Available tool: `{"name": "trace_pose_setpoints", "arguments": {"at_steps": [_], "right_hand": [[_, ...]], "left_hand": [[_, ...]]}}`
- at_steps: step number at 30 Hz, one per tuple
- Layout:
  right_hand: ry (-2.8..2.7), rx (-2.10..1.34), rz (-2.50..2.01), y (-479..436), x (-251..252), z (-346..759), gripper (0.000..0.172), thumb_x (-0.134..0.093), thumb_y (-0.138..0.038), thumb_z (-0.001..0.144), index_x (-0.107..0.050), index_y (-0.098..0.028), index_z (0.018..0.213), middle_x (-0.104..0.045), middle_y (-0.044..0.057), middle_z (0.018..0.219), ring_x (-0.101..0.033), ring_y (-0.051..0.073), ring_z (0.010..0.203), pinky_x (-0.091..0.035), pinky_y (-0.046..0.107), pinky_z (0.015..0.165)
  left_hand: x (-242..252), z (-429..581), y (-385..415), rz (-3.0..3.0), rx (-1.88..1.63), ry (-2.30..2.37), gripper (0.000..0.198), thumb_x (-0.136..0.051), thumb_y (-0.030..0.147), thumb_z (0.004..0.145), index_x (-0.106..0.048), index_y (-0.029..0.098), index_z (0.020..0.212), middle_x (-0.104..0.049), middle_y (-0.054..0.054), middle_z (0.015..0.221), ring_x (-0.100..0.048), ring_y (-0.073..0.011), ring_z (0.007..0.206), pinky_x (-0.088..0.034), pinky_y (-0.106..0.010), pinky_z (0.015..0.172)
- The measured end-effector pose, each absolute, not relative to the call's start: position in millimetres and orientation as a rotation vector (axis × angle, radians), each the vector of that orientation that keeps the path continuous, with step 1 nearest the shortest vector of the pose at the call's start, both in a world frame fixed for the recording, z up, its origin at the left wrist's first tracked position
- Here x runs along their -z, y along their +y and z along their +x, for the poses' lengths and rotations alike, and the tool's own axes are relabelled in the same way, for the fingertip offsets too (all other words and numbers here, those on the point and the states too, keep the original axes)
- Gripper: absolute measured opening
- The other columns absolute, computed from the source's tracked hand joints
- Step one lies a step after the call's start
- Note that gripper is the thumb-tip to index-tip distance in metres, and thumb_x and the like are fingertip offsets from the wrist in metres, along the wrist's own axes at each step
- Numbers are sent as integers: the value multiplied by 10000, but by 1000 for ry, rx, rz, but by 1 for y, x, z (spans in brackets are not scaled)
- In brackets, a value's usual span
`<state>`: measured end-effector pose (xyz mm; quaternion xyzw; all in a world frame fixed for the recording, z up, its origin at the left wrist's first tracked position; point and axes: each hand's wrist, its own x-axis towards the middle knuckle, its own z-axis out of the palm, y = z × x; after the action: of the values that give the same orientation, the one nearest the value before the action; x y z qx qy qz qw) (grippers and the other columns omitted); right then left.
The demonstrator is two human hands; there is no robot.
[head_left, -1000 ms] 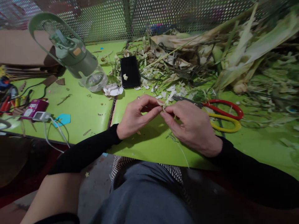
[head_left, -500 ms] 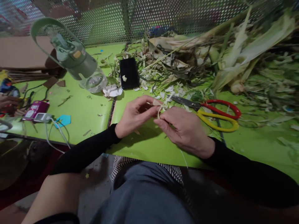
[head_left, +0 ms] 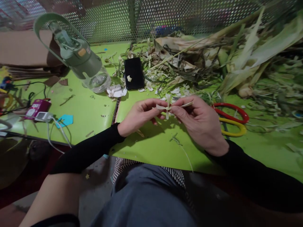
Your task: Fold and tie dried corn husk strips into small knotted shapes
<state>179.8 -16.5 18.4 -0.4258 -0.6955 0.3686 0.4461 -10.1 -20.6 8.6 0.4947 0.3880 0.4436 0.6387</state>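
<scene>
My left hand (head_left: 139, 115) and my right hand (head_left: 201, 121) meet above the green table (head_left: 156, 148), both pinching a small piece of pale crossed leaf strips (head_left: 168, 106). The strips stick out up, down and to the right between my fingertips. Both hands have their fingers closed on the piece. Behind my right hand lie scissors with one red and one yellow handle (head_left: 233, 121), partly hidden by the hand.
A heap of dried leaves and husks (head_left: 224, 60) fills the back right. A black phone (head_left: 134, 73) and a tilted green-capped water bottle (head_left: 78, 58) stand at the back left. Cables, a pink device (head_left: 35, 108) and a blue paper shape (head_left: 65, 119) lie left. Perforated metal screen behind.
Both hands have lifted and turned the leaf piece, so its crossed strips now show between the fingertips. My right hand rose and now covers the scissors' blades.
</scene>
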Motion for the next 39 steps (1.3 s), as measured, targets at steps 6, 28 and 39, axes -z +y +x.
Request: {"name": "trace_pose_setpoints", "arguments": {"at_steps": [6, 28, 39], "right_hand": [[-1718, -902, -1076, -17, -19, 179, 79, -708, -286, 896, -660, -226, 881, -692, -6, 759, -597, 125, 609, -477, 272, 541], [-1952, -706, -1007, -20, -13, 179, 63, -675, -281, 943, -710, -263, 992, -787, 33, 970, -734, 213, 818, -599, 378, 743], [-2342, -14, -911, -20, -9, 184, 172, -543, -234, 1018, -714, -225, 1038, -760, 77, 908, -687, 239, 831, -530, 387, 742]], "left_hand": [[-10, -9, -21, 1145, -1043, 882, 300, -840, 280, 762, -708, 149, 997, -742, -35, 993, -682, -117, 854, -536, -251, 781], [0, -2, -22, 908, -1183, 872, 228, -819, 356, 806, -745, 205, 960, -762, -8, 1107, -619, -68, 781, -501, -209, 712], [-5, -2, -17, 1021, -1179, 1039, 189, -753, 204, 855, -650, 169, 1009, -684, 17, 838, -581, -68, 705, -450, -196, 631]]}}
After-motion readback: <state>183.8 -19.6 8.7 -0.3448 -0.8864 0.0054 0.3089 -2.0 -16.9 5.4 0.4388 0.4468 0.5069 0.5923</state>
